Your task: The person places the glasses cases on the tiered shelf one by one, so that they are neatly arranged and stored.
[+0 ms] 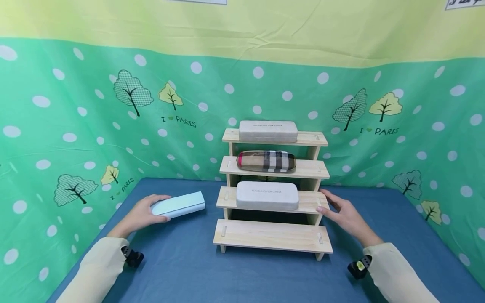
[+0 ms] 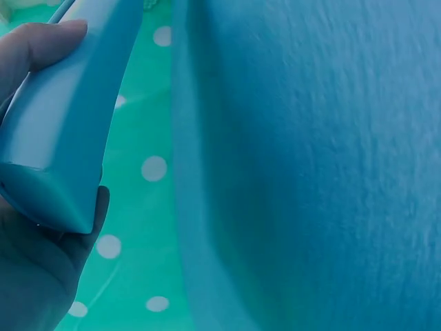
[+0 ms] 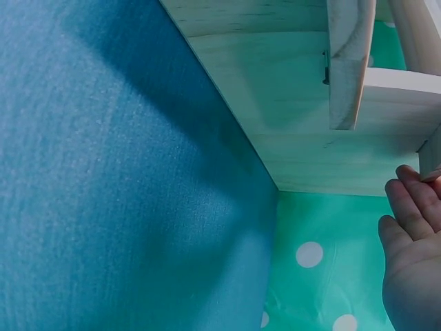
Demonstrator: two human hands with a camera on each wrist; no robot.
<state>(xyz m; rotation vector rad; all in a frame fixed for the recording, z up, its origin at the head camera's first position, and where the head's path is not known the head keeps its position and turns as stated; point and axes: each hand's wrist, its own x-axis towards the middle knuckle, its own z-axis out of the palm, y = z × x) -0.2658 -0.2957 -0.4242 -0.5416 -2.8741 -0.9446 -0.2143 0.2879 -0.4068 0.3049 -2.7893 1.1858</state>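
Note:
On the left in the head view, my left hand (image 1: 145, 211) grips one end of a light blue glasses case (image 1: 179, 205), thumb on one side and fingers on the other. The left wrist view shows the case (image 2: 72, 110) close up, held above the blue cloth. My right hand (image 1: 345, 214) touches the right end of a four-tier wooden display stand (image 1: 273, 236), at the second shelf from the bottom. In the right wrist view, the fairly straight fingers of that hand (image 3: 417, 241) meet the shelf's end.
A white glasses case (image 1: 267, 196) lies on the second shelf up, a plaid case (image 1: 266, 161) above it, and a pale grey case (image 1: 268, 131) on top. Beneath is a blue tablecloth (image 1: 182, 261). A green dotted curtain (image 1: 212, 105) hangs behind.

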